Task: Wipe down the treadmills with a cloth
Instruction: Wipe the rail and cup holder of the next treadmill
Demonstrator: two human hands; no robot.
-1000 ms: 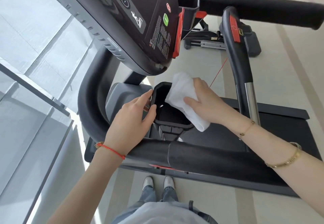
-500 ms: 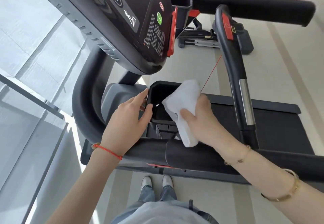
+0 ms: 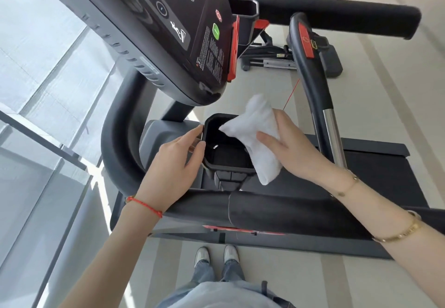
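treadmill: black frame, console tilted overhead, padded handrail crossing in front of the person
cup holder: black tray under the console, between both hands
cloth: white, bunched — draped over the holder's right rim
right hand: grips the cloth, thumb on top
left hand: fingers loose — resting on the holder's left rim

My right hand covers part of the white cloth, and the cloth hides the right rim of the black cup holder. The console runs off the top edge. Its small printed text is too fine to read. My left hand hides the holder's left outer wall.
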